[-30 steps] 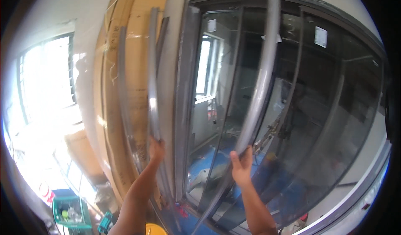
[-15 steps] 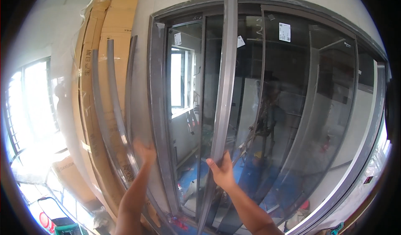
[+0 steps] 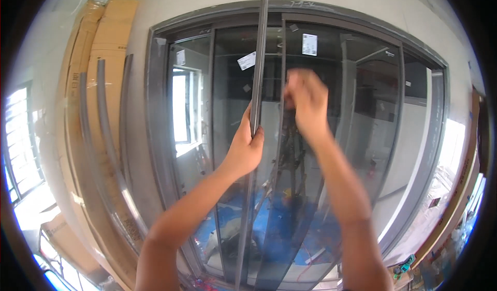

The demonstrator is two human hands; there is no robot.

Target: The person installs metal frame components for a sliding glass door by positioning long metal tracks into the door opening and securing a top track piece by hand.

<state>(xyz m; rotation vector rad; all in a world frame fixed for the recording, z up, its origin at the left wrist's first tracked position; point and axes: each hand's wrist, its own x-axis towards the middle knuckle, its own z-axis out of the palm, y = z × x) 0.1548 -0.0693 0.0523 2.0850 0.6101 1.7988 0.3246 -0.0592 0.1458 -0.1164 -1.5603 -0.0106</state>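
Left hand [image 3: 244, 148] has crossed to the gray strip [image 3: 261, 58], and the right hand [image 3: 310, 102] has let go. At left, other strips [image 3: 105, 110] lean aside; left thumb and fingers clasp the upright gray strip, seemingly unfastened so far, before the glass door [image 3: 357, 110]; right fingers are too blurred to tell.

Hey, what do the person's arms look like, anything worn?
The left forearm and right forearm are bare, with no sleeves in view. The left grip wears no visible glove or watch. The right grip looks gloveless too, but blur hides finer details.
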